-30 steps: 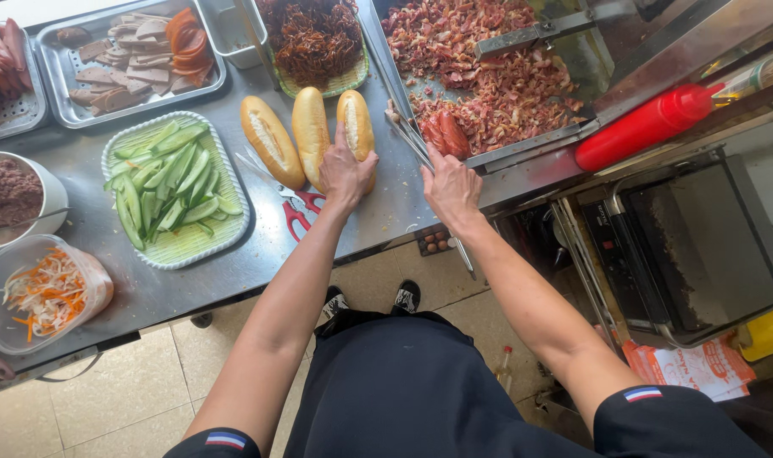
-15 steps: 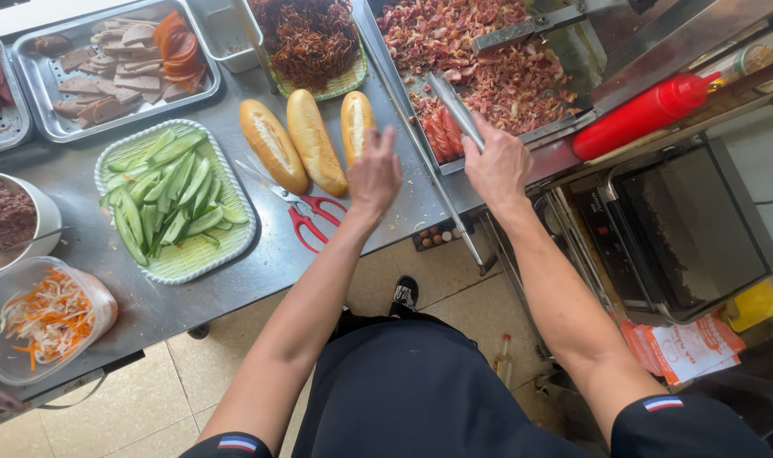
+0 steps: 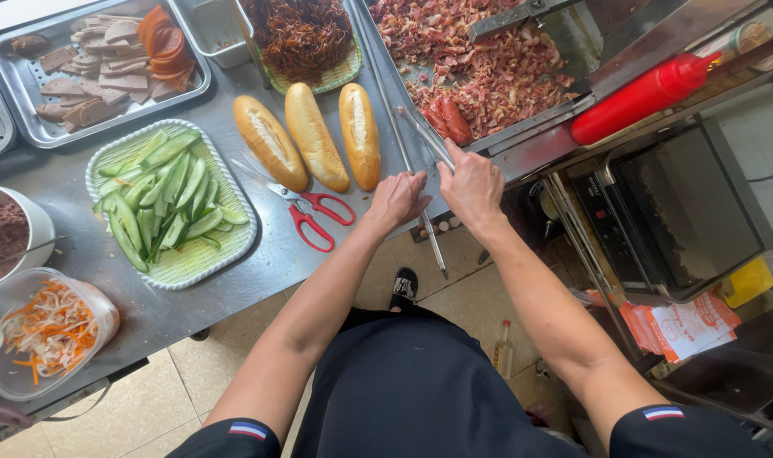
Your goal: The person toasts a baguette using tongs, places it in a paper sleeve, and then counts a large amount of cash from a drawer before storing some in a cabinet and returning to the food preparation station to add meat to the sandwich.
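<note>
My right hand (image 3: 473,185) is closed around metal tongs (image 3: 426,136), whose tips point at two red sausages (image 3: 448,120) on the near corner of a tray of chopped red meat (image 3: 488,59). My left hand (image 3: 398,198) rests at the steel counter's front edge (image 3: 259,280) with its fingers curled, beside a long metal rod (image 3: 435,246) that overhangs the edge. Three split bread rolls (image 3: 316,136) lie side by side just beyond the left hand. Red-handled scissors (image 3: 314,216) lie to its left.
A green tray of cucumber strips (image 3: 234,246) sits to the left. Also there are a tub of pickled carrot (image 3: 51,326), a bowl of brown paste (image 3: 0,229), a metal tray of sliced cold cuts (image 3: 106,68) and dark shredded meat (image 3: 306,34). A red squeeze bottle (image 3: 645,97) lies at the right.
My left hand has drawn back from the rolls to the counter edge and curled shut. My right hand has shifted left along the meat tray with the tongs.
</note>
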